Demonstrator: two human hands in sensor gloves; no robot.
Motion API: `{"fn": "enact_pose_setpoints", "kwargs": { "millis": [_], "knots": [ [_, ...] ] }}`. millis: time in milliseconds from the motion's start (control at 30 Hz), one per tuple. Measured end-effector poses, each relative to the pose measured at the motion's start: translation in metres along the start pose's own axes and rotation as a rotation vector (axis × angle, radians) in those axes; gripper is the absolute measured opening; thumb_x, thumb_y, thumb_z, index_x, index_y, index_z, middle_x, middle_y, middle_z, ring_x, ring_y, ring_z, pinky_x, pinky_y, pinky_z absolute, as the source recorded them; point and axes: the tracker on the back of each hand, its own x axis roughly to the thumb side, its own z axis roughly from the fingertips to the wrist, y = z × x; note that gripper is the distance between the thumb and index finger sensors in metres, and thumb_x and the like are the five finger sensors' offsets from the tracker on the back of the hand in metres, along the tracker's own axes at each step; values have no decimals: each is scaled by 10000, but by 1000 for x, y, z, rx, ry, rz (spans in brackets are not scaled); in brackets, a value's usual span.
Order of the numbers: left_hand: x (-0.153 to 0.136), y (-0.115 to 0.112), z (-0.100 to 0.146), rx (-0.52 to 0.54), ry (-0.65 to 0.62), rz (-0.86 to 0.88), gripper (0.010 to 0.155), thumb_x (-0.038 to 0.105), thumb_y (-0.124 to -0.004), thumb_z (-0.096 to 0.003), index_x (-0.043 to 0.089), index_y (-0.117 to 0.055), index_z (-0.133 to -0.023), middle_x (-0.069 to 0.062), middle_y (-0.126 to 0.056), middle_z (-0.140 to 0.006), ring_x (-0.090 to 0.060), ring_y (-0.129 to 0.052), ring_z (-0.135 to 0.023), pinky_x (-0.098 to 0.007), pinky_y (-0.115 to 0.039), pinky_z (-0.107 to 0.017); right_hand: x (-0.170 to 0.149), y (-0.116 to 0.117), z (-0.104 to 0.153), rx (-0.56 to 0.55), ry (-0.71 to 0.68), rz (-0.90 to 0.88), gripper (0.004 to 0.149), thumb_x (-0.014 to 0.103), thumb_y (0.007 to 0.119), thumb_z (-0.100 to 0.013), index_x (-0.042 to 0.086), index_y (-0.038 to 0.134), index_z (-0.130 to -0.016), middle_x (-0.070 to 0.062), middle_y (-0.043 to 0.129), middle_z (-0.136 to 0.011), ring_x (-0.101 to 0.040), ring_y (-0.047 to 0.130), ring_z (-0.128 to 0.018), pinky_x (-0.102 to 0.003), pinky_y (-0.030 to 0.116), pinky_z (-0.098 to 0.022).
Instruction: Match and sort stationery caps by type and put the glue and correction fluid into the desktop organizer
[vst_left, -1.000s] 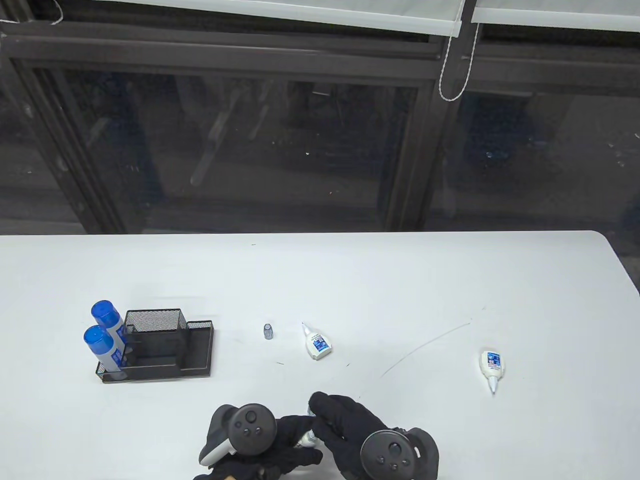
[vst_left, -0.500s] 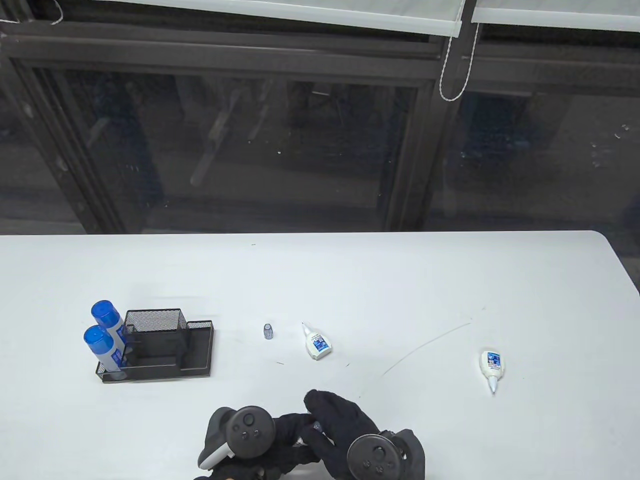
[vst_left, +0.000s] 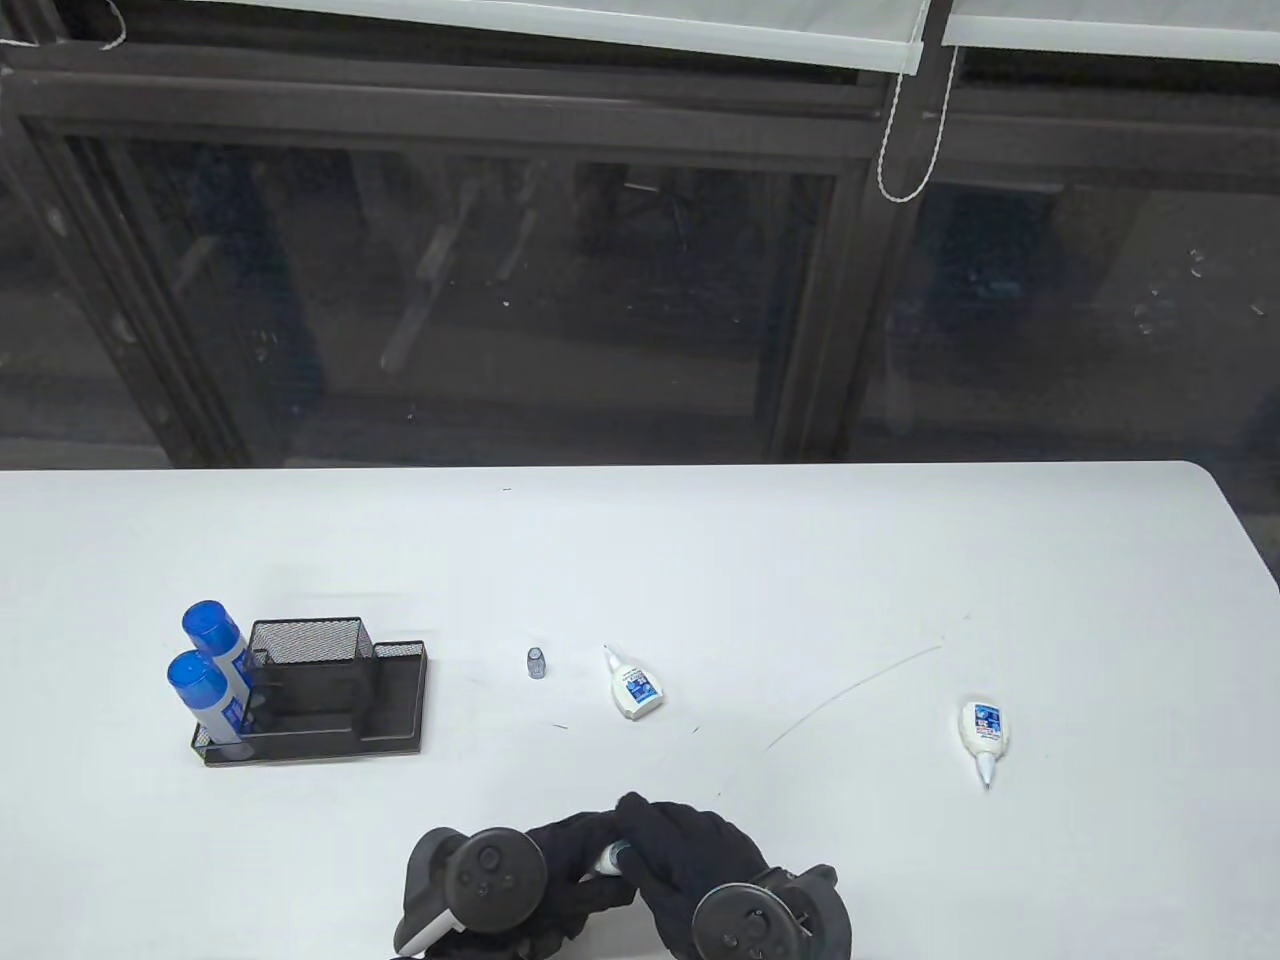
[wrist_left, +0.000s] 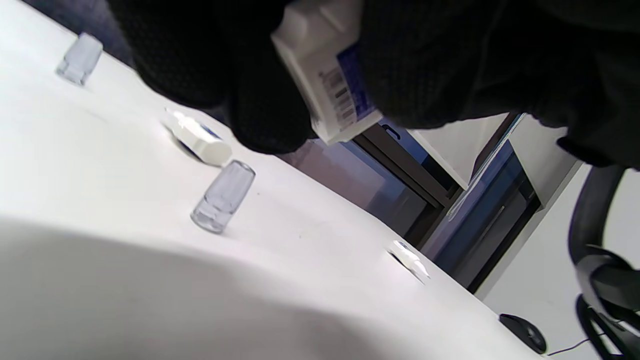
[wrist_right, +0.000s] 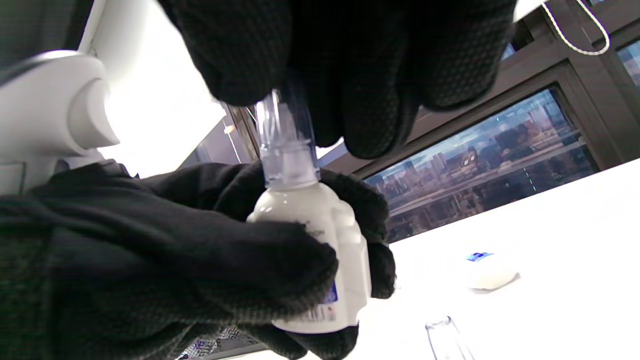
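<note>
Near the table's front edge my left hand (vst_left: 572, 852) grips a small white correction fluid bottle (wrist_right: 320, 250), seen from below as the held bottle (wrist_left: 325, 85). My right hand (vst_left: 640, 832) pinches a clear cap (wrist_right: 285, 145) that sits over this bottle's nozzle. Two more white bottles lie uncapped on the table, one in the middle (vst_left: 633, 687) and one at the right (vst_left: 984, 730). A loose clear cap (vst_left: 537, 662) stands left of the middle bottle. Another clear cap (wrist_left: 222, 197) stands close to my hands. The black mesh organizer (vst_left: 390, 700) at the left holds two blue-capped glue sticks (vst_left: 200, 660).
A white table (vst_left: 800, 560) ends at a rounded far right corner, with dark windows behind it. A thin dark line (vst_left: 850, 690) marks the surface between the two lying bottles. A black mouse (wrist_left: 522, 332) lies off to the right.
My right hand has shifted left and down onto the bottle's top with the cap. Both hands have drawn closer together and nearer the front edge.
</note>
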Motion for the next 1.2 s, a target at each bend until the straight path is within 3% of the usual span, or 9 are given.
{"fn": "enact_pose_setpoints", "kwargs": {
  "millis": [300,433,500,800,900,1033,1200],
  "knots": [
    [-3,-1,-2,-29,-18,-39,588,450,-878,-461,243,-760,-998,-16,-945,-958,-211,-1089,-725,-461,-868,-569,-4,6,-2,17,-7,-2,430,298,845,-453,192,857,-869,-95,951,-770,-260,989,-632,-484,803,-555],
    [-10,-5,-2,-24,-9,-21,592,477,-852,-477,297,-704,-1021,25,-899,-999,-185,-1042,-784,-465,-845,-598,-12,11,-1,44,38,-89,480,341,816,-479,192,788,-935,-91,902,-837,-278,946,-695,-494,765,-587],
    [-9,-3,0,-4,-7,14,595,479,-851,-482,299,-696,-1028,25,-890,-1007,-197,-1028,-802,-474,-833,-608,-11,9,-1,28,40,-59,542,384,814,-472,180,755,-971,-99,881,-863,-288,932,-712,-497,754,-592],
    [-1,-4,3,-27,-26,-84,612,512,-819,-498,279,-676,-1046,9,-869,-1025,-244,-985,-865,-498,-799,-635,0,10,1,46,5,50,479,338,794,-485,164,791,-932,-97,915,-805,-269,953,-660,-486,774,-567],
    [8,1,4,33,-49,-131,645,583,-773,-499,283,-660,-1059,-10,-838,-1053,-273,-944,-910,-521,-769,-657,2,11,1,59,-2,83,473,320,793,-486,142,796,-924,-109,918,-795,-271,956,-653,-489,778,-562],
    [14,3,4,94,-61,-186,578,572,-756,-515,279,-721,-1012,6,-889,-997,-254,-987,-857,-492,-803,-632,4,8,1,15,-1,82,473,328,808,-483,130,805,-913,-115,928,-778,-267,969,-633,-483,790,-548],
    [9,21,-1,113,-46,-155,544,538,-778,-515,313,-736,-1008,-34,-787,-1061,-285,-970,-887,-504,-800,-639,-7,0,1,-21,34,-28,553,437,773,-483,159,766,-961,-100,902,-836,-281,947,-687,-491,763,-582]
  ]
}}
